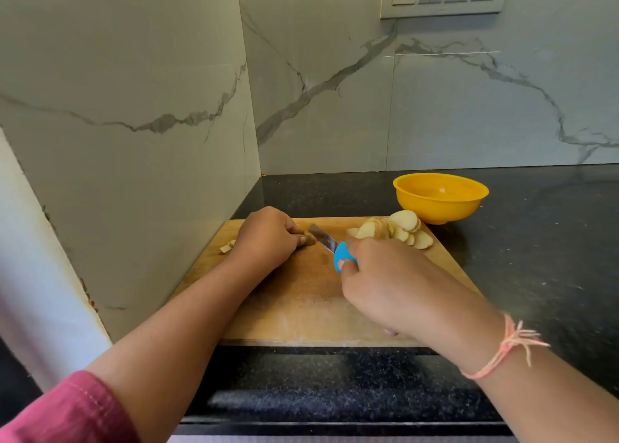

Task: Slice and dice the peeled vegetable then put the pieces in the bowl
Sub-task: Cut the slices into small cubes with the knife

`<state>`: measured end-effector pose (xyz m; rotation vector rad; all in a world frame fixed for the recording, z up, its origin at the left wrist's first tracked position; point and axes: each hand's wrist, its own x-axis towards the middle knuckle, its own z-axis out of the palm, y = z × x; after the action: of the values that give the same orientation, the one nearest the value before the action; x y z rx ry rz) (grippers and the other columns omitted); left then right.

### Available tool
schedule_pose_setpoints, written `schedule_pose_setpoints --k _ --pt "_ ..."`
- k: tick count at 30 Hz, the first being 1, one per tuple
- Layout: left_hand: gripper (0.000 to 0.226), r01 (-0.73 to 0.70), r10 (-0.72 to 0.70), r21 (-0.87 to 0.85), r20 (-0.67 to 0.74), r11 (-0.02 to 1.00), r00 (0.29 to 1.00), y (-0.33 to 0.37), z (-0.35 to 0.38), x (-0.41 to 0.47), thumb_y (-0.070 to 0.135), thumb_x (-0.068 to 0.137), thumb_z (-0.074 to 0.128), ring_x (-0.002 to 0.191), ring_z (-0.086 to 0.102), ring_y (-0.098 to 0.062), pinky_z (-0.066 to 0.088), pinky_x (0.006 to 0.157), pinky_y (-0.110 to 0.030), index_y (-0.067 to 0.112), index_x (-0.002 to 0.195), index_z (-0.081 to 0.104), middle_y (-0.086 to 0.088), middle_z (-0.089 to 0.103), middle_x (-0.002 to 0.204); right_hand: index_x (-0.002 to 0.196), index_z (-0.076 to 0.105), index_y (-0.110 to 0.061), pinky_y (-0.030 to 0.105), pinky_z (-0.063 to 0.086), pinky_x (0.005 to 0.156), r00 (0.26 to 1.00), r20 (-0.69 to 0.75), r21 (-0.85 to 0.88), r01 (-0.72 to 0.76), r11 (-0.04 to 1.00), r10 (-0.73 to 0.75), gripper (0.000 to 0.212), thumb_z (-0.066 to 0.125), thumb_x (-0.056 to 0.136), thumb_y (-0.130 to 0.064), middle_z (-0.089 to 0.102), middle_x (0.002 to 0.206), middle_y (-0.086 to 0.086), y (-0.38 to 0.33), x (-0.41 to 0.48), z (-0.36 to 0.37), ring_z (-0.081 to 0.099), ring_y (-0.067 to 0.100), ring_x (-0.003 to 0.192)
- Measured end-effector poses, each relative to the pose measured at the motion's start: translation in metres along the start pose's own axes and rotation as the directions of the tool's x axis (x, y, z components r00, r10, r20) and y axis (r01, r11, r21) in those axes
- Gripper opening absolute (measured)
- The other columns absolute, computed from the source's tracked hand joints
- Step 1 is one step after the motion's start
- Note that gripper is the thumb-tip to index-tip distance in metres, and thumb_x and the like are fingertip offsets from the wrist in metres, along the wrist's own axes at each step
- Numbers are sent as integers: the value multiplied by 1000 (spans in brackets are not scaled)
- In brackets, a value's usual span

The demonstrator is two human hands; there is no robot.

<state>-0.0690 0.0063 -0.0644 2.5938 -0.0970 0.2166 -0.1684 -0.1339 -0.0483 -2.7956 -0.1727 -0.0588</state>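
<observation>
The stub [310, 240] of peeled vegetable lies on the board [301, 305], pinned under the curled left grip [268, 238], seemingly to steady it and keep fingers clear of the edge; the knife [324, 239] sits just right of that grip, its blue handle clamped in the right grip [378, 282]. Cut slices [400, 228] are heaped beyond the right grip, near the yellow bowl [438, 210] on the bench [536, 241], likely for a short transfer; a few bits [227, 246] lie left of the left grip.
</observation>
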Motion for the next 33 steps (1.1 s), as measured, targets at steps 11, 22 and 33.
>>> schedule_pose_setpoints --k 11,22,33 --pt "25 3 -3 3 -8 1000 1000 -1 0 5 26 89 65 90 62 -15 51 77 -27 15 109 72 -3 71 102 111 44 -11 15 38 35 984 163 56 -87 995 76 19 40 96 -22 55 65 8 -17 34 -1 51 13 41" --pt "24 50 -51 -2 -39 999 998 0 3 5 29 88 66 82 60 -14 52 75 -28 15 107 72 -1 69 95 130 41 -20 22 47 45 991 131 -56 34 998 -26 34 38 97 -29 57 77 1 2 -2 -2 58 13 46" --pt "24 -26 26 18 -7 999 1000 -4 0 1 21 92 60 88 61 -13 54 80 -27 19 113 70 0 70 106 134 43 -22 22 42 53 999 -18 -79 46 996 -48 39 32 99 -34 57 94 0 -2 -10 -9 47 9 59"
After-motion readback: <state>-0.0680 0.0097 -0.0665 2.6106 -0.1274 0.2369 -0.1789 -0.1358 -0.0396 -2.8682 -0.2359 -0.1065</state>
